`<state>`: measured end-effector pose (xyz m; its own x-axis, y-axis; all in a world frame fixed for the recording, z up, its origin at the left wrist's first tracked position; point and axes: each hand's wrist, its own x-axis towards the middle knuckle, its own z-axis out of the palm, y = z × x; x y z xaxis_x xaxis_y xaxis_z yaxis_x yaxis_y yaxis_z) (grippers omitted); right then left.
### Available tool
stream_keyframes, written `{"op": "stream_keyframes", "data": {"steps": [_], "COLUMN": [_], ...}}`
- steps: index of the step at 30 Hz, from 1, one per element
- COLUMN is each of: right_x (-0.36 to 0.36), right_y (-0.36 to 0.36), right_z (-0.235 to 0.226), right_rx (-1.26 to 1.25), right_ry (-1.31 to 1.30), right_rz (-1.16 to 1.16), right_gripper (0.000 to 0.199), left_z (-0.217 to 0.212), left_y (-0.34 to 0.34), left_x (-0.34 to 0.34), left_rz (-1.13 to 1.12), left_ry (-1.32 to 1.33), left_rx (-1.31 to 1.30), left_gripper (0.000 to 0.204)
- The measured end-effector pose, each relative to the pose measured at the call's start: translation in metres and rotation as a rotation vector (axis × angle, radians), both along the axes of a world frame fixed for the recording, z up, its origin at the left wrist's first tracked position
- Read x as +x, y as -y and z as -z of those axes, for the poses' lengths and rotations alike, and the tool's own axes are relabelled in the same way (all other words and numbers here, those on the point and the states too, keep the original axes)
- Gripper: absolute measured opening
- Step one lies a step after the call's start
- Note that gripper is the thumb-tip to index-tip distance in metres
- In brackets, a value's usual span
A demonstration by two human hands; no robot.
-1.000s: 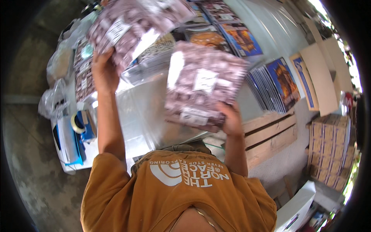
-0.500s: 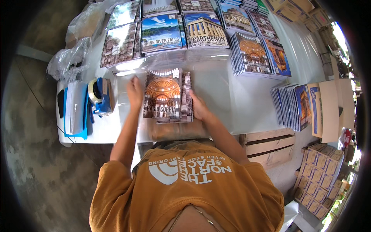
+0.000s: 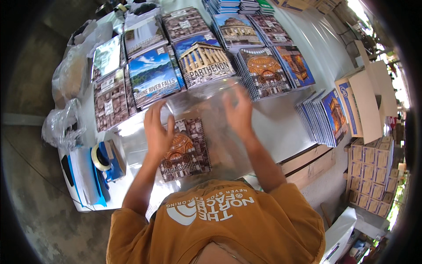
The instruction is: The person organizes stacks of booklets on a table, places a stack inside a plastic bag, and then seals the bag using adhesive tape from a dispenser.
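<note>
Head view: the left hand [image 3: 157, 130] is pressing, fingers spread, on the spiral notebook [image 3: 184, 149] lying on the tabletop [image 3: 281, 127], while the right hand [image 3: 239, 113] is hovering open over clear film [image 3: 211, 99]. The slippery film is risking a slide, probably shifting the notebook askew.

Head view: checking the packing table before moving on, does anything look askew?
The spiral notebook under the left hand lies slightly tilted, unlike the neat stacks behind. The fanned stack nears the table edge.
</note>
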<state>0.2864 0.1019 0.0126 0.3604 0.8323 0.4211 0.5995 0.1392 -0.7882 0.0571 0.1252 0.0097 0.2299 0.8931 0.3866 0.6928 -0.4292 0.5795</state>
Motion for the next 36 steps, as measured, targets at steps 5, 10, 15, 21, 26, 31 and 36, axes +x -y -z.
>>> {"op": "stream_keyframes", "data": {"steps": [5,10,15,21,26,31,36], "right_x": [0.116,0.233,0.311,0.364,0.343,0.313,0.186], "right_y": [-0.134,-0.212,-0.250,-0.248,-0.247,-0.156,-0.084], "right_z": [0.002,0.022,0.020,0.026,-0.012,-0.047,-0.084], "right_rx": [0.070,-0.076,-0.340,-0.840,-0.477,0.177,0.267], "right_ry": [0.082,0.265,0.332,0.377,0.570,-0.110,-0.728], "right_rz": [0.242,0.481,0.744,0.641,0.591,0.096,-0.121], "right_gripper": [0.026,0.029,0.044,0.072,0.053,0.037,0.028], "left_z": [-0.035,-0.013,0.002,0.006,0.002,-0.066,-0.070], "left_y": [-0.097,-0.165,-0.230,-0.261,-0.254,-0.227,-0.180], "left_x": [0.091,0.196,0.245,0.281,0.284,0.157,0.079], "left_rz": [0.299,0.505,0.143,-0.160,-0.278,0.140,0.042], "left_ry": [0.049,0.046,-0.190,-0.447,-0.024,0.853,0.658], "left_rx": [-0.079,-0.068,-0.158,-0.393,0.037,-0.166,-0.135], "left_gripper": [0.042,0.042,0.057,0.099,0.072,0.016,0.031]}}
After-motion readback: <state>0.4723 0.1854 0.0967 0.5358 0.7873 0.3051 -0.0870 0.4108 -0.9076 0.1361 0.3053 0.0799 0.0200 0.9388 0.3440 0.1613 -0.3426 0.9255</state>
